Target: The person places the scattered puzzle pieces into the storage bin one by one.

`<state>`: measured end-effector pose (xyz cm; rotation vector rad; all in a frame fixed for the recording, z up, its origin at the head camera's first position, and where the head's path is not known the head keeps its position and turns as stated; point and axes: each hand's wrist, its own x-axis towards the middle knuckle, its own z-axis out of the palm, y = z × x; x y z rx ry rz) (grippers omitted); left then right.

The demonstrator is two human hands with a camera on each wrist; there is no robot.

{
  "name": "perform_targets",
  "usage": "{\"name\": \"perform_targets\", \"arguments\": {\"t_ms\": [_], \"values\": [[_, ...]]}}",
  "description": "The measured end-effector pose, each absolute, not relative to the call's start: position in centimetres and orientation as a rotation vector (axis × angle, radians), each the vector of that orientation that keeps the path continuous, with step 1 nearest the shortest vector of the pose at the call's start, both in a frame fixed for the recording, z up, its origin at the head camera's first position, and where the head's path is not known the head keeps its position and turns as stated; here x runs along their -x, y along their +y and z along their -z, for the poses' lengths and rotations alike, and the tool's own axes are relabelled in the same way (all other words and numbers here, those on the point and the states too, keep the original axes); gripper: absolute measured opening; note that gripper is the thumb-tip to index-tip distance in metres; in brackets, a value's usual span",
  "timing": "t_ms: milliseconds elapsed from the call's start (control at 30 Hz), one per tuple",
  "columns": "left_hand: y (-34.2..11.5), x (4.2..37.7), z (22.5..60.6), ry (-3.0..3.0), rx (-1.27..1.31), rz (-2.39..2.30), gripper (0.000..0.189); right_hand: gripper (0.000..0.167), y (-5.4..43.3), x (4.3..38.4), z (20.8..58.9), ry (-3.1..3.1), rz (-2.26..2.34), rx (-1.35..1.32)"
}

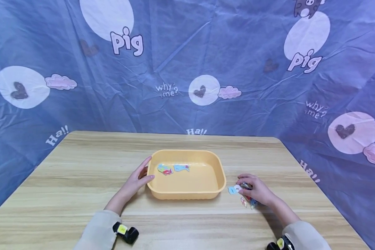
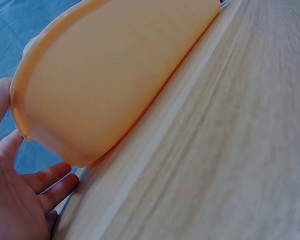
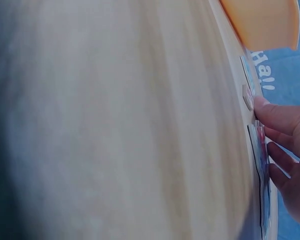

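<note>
A shallow yellow tray (image 1: 187, 195) stands on the table. My left hand (image 1: 139, 177) grips its left end, thumb over the rim and the other fingers outside, as the left wrist view also shows. Inside the tray lie a multicoloured cut-out piece (image 1: 165, 169) with a red part and a light blue fish-shaped piece (image 1: 181, 168). To the right of the tray, my right hand (image 1: 257, 189) rests its fingertips on a small pile of flat cut-out pieces (image 3: 260, 165), partly hidden under it. A blue and white piece (image 1: 232, 190) sticks out by its thumb.
A small pinkish piece (image 1: 243, 201) lies on the wooden table (image 1: 187, 225) just in front of the right hand. Behind the table hangs a blue printed cloth (image 1: 175, 114), which also runs along both sides.
</note>
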<state>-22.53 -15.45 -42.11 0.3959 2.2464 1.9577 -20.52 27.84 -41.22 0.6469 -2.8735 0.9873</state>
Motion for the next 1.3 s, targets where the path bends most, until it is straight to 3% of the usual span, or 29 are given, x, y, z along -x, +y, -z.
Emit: {"name": "perform_targets", "arguments": {"t_ms": [600,933,1300], "values": [[-15.35,22.51,42.13,2.251,-0.391,-1.96,0.065,0.015,27.18,20.63,41.81,-2.813,-0.873,-0.545],[-15.45,22.57,42.15,2.246,-0.413,-1.963,0.065,0.024,27.43,20.46,42.03,-2.799,-0.902,-0.569],[-15.48,22.58,41.97,2.217,-0.427,-1.987,0.065,0.016,27.37,20.7,41.87,-2.799,-0.886,-0.569]]}}
